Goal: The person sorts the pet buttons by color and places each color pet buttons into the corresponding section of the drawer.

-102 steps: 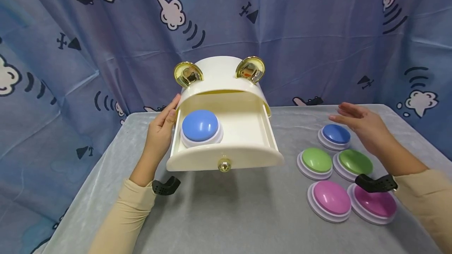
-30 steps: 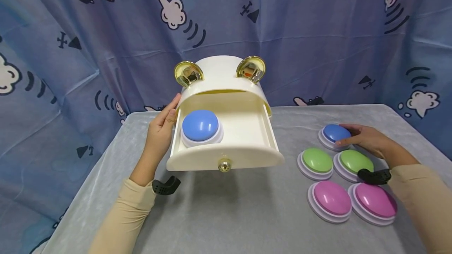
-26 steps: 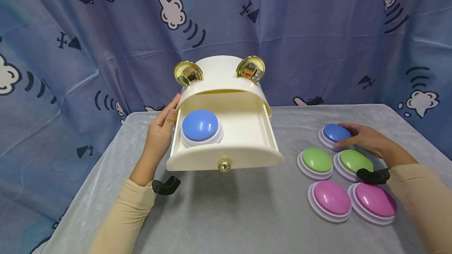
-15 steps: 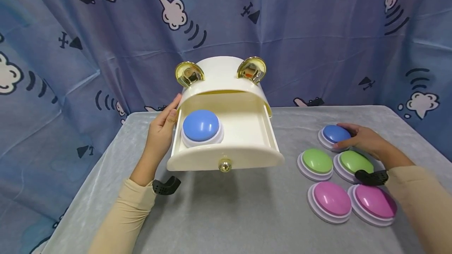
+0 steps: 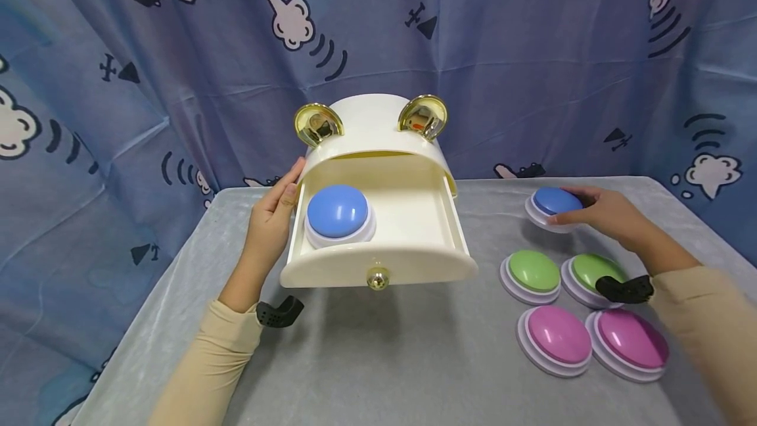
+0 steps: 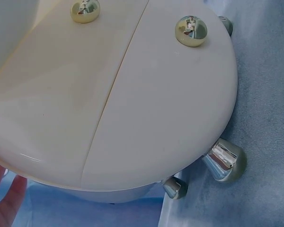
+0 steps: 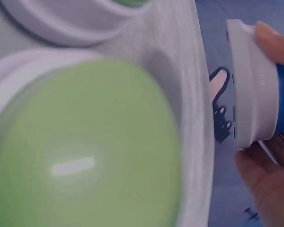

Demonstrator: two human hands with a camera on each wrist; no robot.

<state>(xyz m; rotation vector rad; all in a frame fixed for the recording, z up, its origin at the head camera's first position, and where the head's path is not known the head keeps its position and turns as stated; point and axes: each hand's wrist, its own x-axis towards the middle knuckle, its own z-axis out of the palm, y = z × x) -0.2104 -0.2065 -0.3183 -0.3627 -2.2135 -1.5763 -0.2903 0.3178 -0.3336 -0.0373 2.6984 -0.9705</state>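
Note:
My right hand [image 5: 615,215] grips a push button with a blue dome [image 5: 556,200] and white base by its rim, raised off the table. In the right wrist view its base [image 7: 248,85] stands edge-on between thumb and fingers. My left hand [image 5: 269,222] rests against the left side of a white clock-shaped drawer box [image 5: 371,117] with gold ear-like bells, its fingers fairly straight. The upper drawer [image 5: 414,206] is pulled out and holds another blue button [image 5: 337,211] on its left side. In the left wrist view, fingertips [image 6: 14,196] touch the box's edge.
Two green buttons [image 5: 534,271] and two pink buttons [image 5: 559,334] lie in rows on the grey cloth-covered table [image 5: 378,360], at right. A blue patterned curtain [image 5: 378,31] hangs behind. A gold knob [image 5: 378,278] projects from the drawer's front.
My right hand came down to the blue button at right, took hold of it and has lifted it up from the table. The left hand and drawer box stay in place.

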